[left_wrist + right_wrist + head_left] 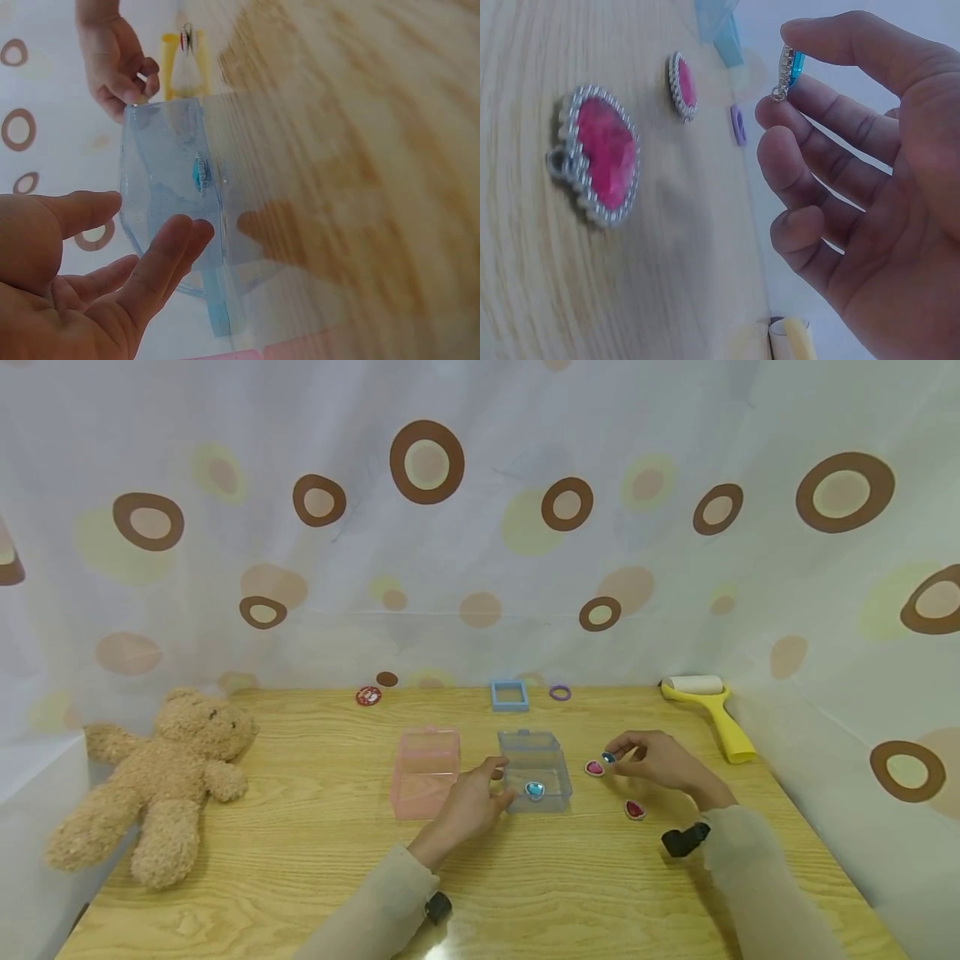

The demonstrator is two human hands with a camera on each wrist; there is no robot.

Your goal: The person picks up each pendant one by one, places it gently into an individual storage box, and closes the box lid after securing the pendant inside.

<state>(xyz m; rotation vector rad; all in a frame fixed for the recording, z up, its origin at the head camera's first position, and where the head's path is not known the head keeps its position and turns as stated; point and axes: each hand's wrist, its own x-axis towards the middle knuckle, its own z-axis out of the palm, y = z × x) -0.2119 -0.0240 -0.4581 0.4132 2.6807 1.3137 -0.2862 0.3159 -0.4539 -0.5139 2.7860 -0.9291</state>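
Observation:
My right hand (658, 762) pinches a blue gem pendant (797, 69) with a silver beaded edge between thumb and fingertip, raised over the table right of the boxes. Below it lies a pink gem pendant (594, 768); a second, deeper pink gem pendant (635, 811) is closer to the front. A clear blue plastic box (558, 803) stands lid-up at the centre, with a light-blue gem pendant (535, 790) inside. Beside its left edge is my left hand (471, 803), fingers loosely spread and holding nothing; whether they touch the box I cannot tell.
Left of the blue box sits a clear pink box (416, 797). At the back lie a red round badge (368, 696), a blue square frame (509, 707) and a purple ring (559, 699). A yellow-handled roller (723, 727) lies back right; a teddy bear (165, 777) lies left.

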